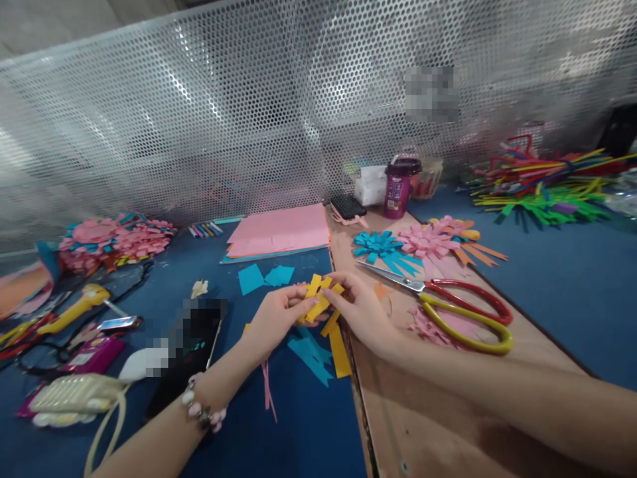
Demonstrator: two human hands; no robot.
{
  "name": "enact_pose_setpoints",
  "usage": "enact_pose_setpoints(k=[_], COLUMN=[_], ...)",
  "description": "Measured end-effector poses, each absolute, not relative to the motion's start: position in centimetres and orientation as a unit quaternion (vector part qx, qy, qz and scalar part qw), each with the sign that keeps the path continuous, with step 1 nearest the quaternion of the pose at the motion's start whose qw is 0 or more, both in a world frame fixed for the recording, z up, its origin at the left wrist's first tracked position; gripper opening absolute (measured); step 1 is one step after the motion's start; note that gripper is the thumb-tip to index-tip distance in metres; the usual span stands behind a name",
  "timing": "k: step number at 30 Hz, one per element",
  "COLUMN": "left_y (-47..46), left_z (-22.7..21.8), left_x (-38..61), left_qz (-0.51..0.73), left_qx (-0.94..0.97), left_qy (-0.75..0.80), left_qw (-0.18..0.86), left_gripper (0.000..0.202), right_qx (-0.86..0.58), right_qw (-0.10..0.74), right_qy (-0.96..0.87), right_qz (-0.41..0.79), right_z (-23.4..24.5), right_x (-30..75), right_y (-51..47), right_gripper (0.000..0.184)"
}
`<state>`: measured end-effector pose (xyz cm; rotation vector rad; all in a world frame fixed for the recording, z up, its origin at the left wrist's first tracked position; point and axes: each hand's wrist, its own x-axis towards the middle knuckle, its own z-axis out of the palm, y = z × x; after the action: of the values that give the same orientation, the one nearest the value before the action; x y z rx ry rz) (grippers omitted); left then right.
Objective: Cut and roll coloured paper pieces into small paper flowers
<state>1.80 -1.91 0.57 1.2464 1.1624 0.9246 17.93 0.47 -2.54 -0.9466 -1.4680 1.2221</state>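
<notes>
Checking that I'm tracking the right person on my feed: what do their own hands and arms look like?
The left hand is gloveless, with a beaded bracelet of round white and pale-pink beads and a dark piece among them. The right hand is gloveless, no bracelet visible. No sleeves show.

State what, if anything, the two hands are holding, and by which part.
Cut yellow paper: the left hand holds it near its left edge, the right hand near its right; the grip underneath is hidden.

Yellow paper strips (318, 307) between left grip (273, 320) and right grip (364, 313)
</notes>
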Motion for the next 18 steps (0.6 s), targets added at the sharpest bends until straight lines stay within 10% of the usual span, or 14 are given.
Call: enact_pose_setpoints(k=[18], left_y=[-2.07], left_z=[0.91], left_x=[1.88], left_qz=[0.353], left_qx=[0.586], left_qy=[0.487], left_qw=[0.544], left_gripper=[0.023], right_qx=[-0.389], right_qw=[0.455], right_qy=[-0.578], right_qz=[0.555], right_z=[-2.95], right_x=[17.77], right_y=[0.64], right_gripper=[0.033])
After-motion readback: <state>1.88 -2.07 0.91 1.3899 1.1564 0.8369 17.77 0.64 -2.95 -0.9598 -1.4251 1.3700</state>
